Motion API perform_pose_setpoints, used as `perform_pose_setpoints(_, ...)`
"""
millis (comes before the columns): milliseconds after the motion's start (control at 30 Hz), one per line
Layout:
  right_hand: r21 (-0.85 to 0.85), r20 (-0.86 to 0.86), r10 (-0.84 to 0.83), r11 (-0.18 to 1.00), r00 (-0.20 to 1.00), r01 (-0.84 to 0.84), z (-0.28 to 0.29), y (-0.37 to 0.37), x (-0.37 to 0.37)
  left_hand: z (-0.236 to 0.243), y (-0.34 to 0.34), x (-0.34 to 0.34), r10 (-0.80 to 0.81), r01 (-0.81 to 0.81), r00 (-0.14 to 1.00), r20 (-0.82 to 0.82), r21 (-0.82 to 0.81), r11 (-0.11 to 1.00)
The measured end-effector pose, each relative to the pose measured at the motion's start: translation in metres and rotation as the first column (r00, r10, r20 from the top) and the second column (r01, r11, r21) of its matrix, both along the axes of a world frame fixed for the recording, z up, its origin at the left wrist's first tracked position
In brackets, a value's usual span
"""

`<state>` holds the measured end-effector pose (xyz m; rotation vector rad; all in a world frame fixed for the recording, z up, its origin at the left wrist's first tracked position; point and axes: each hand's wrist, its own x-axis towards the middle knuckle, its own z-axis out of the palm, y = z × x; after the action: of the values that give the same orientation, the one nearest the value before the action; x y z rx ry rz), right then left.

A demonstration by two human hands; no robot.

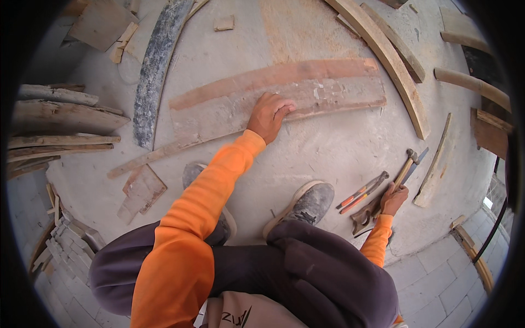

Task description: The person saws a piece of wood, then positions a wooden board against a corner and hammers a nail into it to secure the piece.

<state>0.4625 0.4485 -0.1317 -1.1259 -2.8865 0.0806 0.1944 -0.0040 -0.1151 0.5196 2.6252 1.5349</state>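
Observation:
A wide, weathered wooden board (213,112) with a reddish band along its far side lies crosswise on the concrete in front of my shoes. My left hand (267,116) is closed on its near edge, fingers curled and thumb alongside. Down to the right, my right hand (394,199) wraps around the handle of a hammer (406,168), whose head points away from me. Beneath and beside that hand lies a handsaw (362,221), its wooden grip toward me and part of its blade hidden. Pincers (363,192) with red-orange handles rest just left of it.
A thin wooden strip (143,157) sticks out past the board's left end, near a broken plywood piece (145,191). A dark-stained plank (158,71) stretches away at left, beside stacked boards (65,117). Long timbers (391,60) and a narrow offcut (436,164) lie at right.

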Motion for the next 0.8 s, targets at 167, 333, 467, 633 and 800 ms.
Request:
perform_pose_setpoints(167,-0.083,-0.025,-0.081,0.993,0.996,0.079,0.006,0.035,0.014,-0.008,-0.001,0.001,-0.026,0.029,0.998,-0.048,0.071,0.997)
perform_pose_setpoints(333,-0.555,-0.156,-0.176,0.829,0.972,0.061,0.098,-0.079,-0.054,-0.007,-0.012,0.010,-0.048,0.057,0.996,-0.081,0.103,0.993)
perform_pose_setpoints(467,-0.764,-0.229,0.028,0.615,0.973,-0.198,0.147,-0.173,-0.085,-0.012,-0.009,0.015,-0.019,0.027,0.997,-0.080,0.107,0.994)
perform_pose_setpoints(633,-0.640,-0.293,0.525,0.513,0.799,-0.572,0.150,-0.228,-0.118,-0.016,-0.013,0.016,-0.033,0.047,0.991,-0.128,0.108,0.993)
perform_pose_setpoints(800,-0.540,-0.347,0.650,0.450,0.676,-0.711,0.122,-0.239,-0.137,-0.019,-0.010,0.015,-0.022,0.039,0.986,-0.164,0.106,0.994)
